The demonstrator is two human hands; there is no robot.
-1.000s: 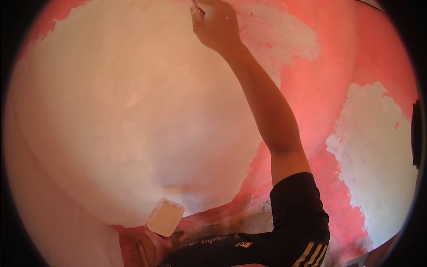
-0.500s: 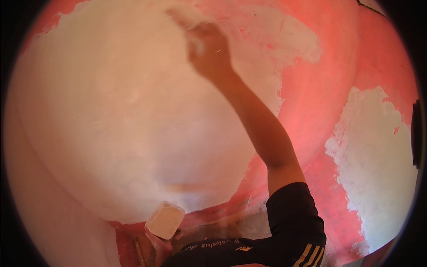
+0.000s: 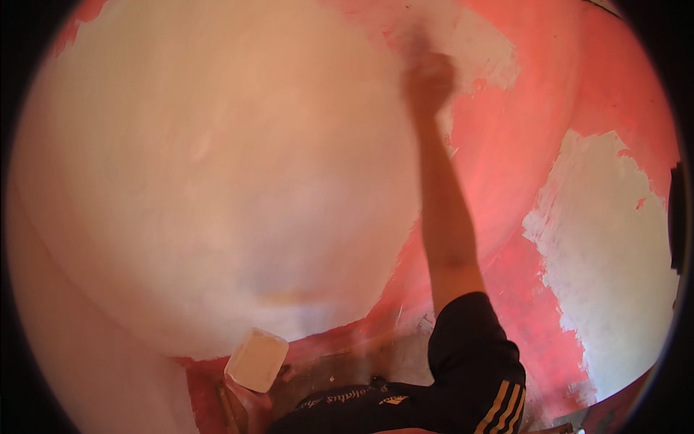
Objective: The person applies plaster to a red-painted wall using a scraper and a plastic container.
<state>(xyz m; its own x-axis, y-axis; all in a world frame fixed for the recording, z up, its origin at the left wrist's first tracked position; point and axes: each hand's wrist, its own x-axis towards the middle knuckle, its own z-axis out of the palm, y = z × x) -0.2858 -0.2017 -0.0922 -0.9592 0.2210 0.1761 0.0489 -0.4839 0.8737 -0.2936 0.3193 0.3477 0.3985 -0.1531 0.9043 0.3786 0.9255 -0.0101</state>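
My right arm reaches up and forward to a wall (image 3: 275, 173) partly covered with a cream coating over pink-red paint. My right hand (image 3: 429, 81) is closed round a flat, short tool (image 3: 417, 43), smeared by motion, whose tip is at the coating's upper part; its exact kind is not clear. Low down, close to my chest, a pale rectangular tub or board (image 3: 256, 360) shows a cream surface, tilted. A pinkish shape lies under it. My left hand cannot be made out there; its fingers are hidden or blend in.
Bare pink-red paint (image 3: 506, 145) borders the coating on the right. Farther right is another ragged cream patch (image 3: 607, 246). A dark object (image 3: 677, 217) juts in at the right edge. Below the coating, a brownish strip (image 3: 347, 365) runs behind my black sleeve (image 3: 473, 340).
My right hand with the tool has swept to the right and slightly down across the wall, and the arm has straightened. The pale rectangular piece has shifted slightly left in view.
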